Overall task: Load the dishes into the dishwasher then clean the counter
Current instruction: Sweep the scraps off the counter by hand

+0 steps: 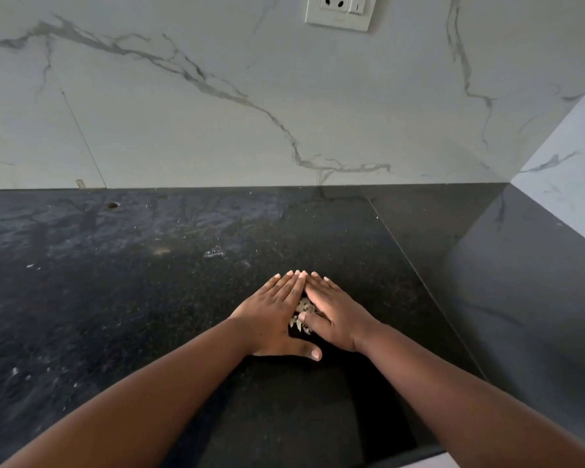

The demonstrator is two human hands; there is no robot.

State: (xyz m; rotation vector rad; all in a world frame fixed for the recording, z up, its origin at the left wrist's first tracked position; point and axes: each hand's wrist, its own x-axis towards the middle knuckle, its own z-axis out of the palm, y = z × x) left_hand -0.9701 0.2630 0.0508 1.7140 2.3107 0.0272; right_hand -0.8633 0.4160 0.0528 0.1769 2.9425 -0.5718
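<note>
2 hands, 1 pile of scraps, 1 counter, 1 wall socket. My left hand (277, 312) lies flat on the black counter (115, 298), fingers straight & together, gripping nothing. Scraps (304, 312) sit btwn both palms, mid-counter, well off the back edge. My right hand (335, 312) is flat too, fingertips touching the left's, thumb on the pile. Socket (340, 11) up on the marble wall (183, 96).
</note>
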